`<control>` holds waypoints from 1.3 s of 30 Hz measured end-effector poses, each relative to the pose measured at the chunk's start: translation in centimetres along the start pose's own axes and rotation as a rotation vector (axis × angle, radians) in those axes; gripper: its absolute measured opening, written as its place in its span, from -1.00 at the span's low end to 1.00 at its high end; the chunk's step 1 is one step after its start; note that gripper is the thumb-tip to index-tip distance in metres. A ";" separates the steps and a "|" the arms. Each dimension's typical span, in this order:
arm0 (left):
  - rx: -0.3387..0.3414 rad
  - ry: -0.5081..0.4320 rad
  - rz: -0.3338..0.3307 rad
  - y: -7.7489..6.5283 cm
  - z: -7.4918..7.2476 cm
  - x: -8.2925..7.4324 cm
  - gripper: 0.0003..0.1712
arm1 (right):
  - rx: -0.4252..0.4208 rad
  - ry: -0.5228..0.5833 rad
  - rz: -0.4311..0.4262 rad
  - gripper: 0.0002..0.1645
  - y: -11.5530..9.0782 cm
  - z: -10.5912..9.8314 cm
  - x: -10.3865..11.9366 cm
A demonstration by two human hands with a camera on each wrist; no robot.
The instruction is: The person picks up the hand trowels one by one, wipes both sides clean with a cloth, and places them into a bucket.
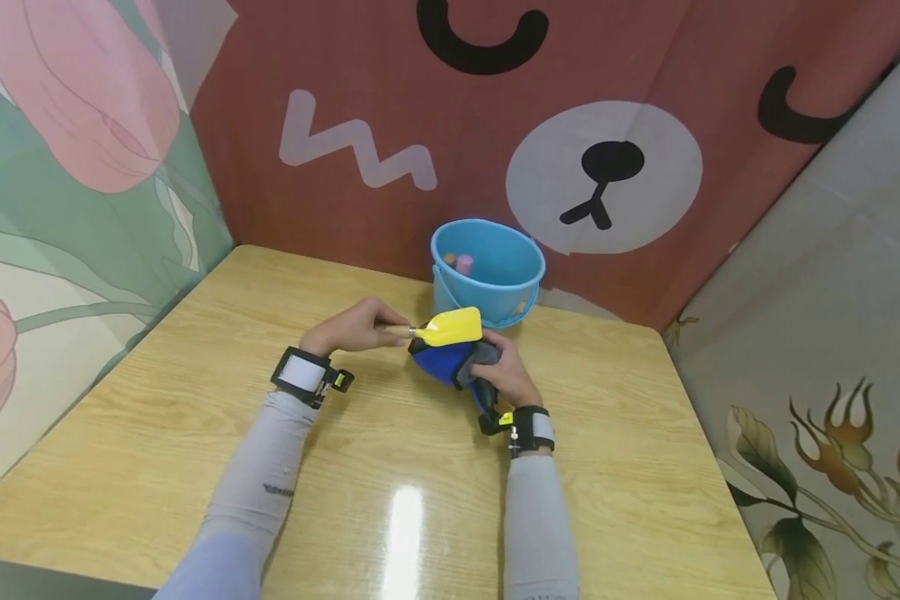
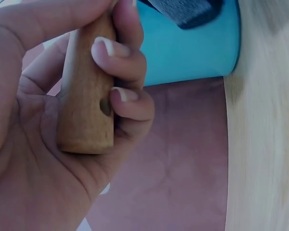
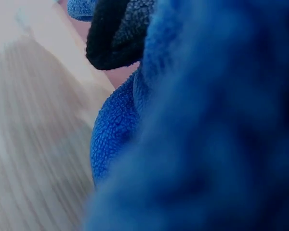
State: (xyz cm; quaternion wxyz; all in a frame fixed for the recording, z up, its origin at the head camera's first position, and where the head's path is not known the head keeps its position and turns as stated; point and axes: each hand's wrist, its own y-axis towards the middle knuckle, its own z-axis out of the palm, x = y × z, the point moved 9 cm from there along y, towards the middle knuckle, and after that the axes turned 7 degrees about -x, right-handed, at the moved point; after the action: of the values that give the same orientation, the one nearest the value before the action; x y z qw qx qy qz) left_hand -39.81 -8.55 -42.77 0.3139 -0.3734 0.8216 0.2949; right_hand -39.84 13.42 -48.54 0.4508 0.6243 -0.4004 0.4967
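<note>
A small shovel with a yellow blade (image 1: 453,327) and a wooden handle (image 2: 86,91) is in my left hand (image 1: 356,325), whose fingers curl round the handle. The blade points right, above a blue and grey cloth (image 1: 442,361) with dark edging. My right hand (image 1: 510,372) grips that cloth, with the thumb over its grey side. In the right wrist view the fuzzy blue cloth (image 3: 115,130) fills much of the picture and hides the right hand. Both hands are above the table, in front of a light blue bucket (image 1: 487,279).
Inside the bucket lie a pink piece (image 1: 464,265) and a brownish piece (image 1: 449,259), their kinds unclear. The bucket stands at the back of the wooden table (image 1: 375,442), close to a brown printed wall covering (image 1: 345,225). Patterned coverings flank both sides.
</note>
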 end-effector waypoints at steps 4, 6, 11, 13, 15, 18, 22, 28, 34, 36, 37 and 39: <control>0.000 0.006 0.017 0.4 0.1 -0.9 -0.72 | 0.008 -0.023 0.038 -0.23 0.3 0.7 -0.3; 0.008 0.005 0.024 0.6 0.3 -1.4 -0.74 | 0.009 -0.022 0.037 -0.25 0.4 0.9 -0.3; 0.032 -0.006 0.062 1.0 1.1 -2.2 -0.81 | 0.021 -0.014 -0.022 -0.23 0.6 1.5 0.2; 0.038 -0.010 0.070 1.2 1.4 -2.3 -0.82 | 0.018 -0.020 -0.026 -0.20 0.6 1.6 0.4; 0.043 -0.015 0.066 1.3 1.6 -2.2 -0.81 | 0.017 -0.026 -0.017 -0.17 0.6 1.6 0.5; 0.049 -0.019 0.059 1.4 1.7 -2.0 -0.80 | 0.011 -0.044 -0.006 -0.16 0.6 1.5 0.6; 0.055 -0.025 0.064 1.4 1.6 -2.0 -0.82 | 0.005 -0.072 -0.003 -0.20 0.8 1.2 0.7; 0.067 -0.027 0.067 1.2 1.6 -1.9 -0.85 | 0.006 -0.064 0.007 -0.29 0.8 0.8 0.5; 0.067 0.004 0.047 0.5 1.5 -1.4 -0.82 | -0.018 -0.036 0.012 -0.22 0.1 -0.2 0.3; 0.059 0.021 0.035 0.3 1.3 -1.1 -0.77 | -0.031 -0.018 -0.013 -0.21 0.0 -0.7 0.5; 0.055 0.029 0.030 0.2 1.3 -0.9 -0.76 | -0.039 -0.010 -0.024 -0.21 -0.1 -1.0 0.6; 0.047 0.039 0.021 0.1 1.2 -0.6 -0.71 | -0.053 0.005 -0.039 -0.23 -0.3 -1.6 0.9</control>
State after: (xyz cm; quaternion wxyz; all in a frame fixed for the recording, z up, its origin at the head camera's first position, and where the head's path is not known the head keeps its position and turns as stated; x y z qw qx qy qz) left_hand -39.24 -7.38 -43.05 0.3031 -0.3632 0.8382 0.2714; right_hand -39.84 15.00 -47.56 0.4778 0.6186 -0.4001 0.4785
